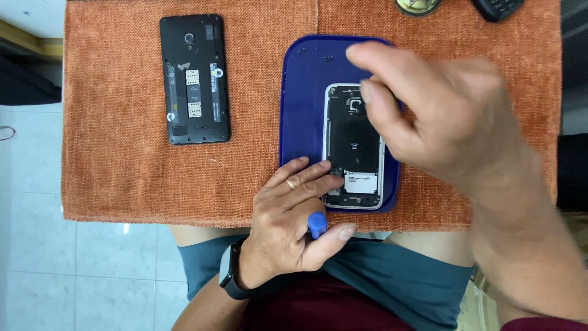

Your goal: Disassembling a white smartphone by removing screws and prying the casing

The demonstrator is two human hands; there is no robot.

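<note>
Fingers of the left hand (293, 214) lie pressed flat on the lower left corner of the opened smartphone (354, 147), while the thumb and palm of the same hand pinch a small tool with a blue handle (316, 224). The phone lies back-up, its cover off and its dark inner plate showing, on a blue tray (303, 98), which rests on an orange woven mat (122, 171) spread over the surface. Its long axis runs straight away from the person, top end far, bottom end near the lap.

The right hand (441, 116) hovers above the phone's upper right, blurred; its thumb and forefinger are drawn close together over the top end near the camera opening, yet whether they pinch anything cannot be told. So the phone lies just below and to the left of those fingertips, and the left hand is the one in contact with it.

The removed black back shell (195, 79) lies well apart to the left on the mat, parallel to the phone.
</note>
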